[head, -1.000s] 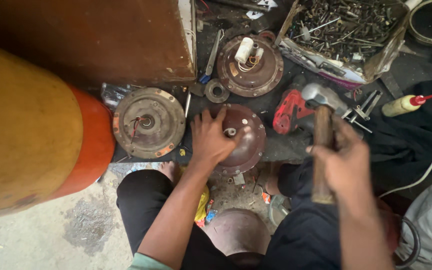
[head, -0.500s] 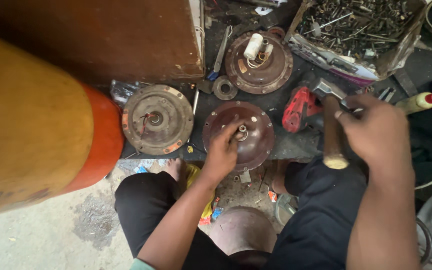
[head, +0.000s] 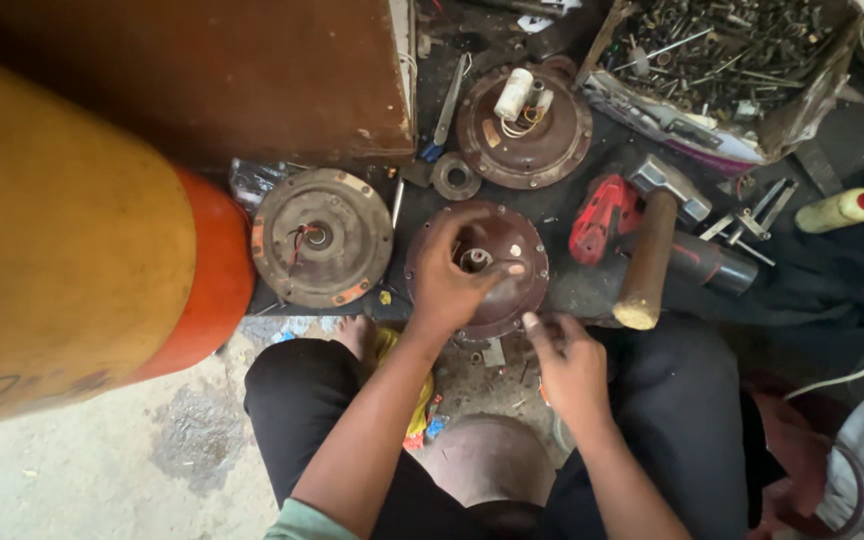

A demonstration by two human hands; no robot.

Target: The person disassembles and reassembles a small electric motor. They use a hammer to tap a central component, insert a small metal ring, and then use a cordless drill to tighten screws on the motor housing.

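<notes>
Gripping-wise, the left hand (head: 452,280) is clamping down over the top of a round brown metal cover (head: 497,265), fingers curled around the near-left part of it with the thumb reaching toward the shaft hole in the middle. That cover is sitting on the dark desk (head: 572,290) right in front of the person's knees. The right hand (head: 567,365) is hanging just below the cover's near edge, fingers loosely pinched together; can't tell if it's holding anything small. A wooden-handled hammer (head: 652,240) is lying just right of the cover, next to a red power tool (head: 602,215). A greyish disc plate (head: 322,238) is lying to the left, another wired cover (head: 524,125) behind, and a box of bolts (head: 722,70) sits at the back right.
</notes>
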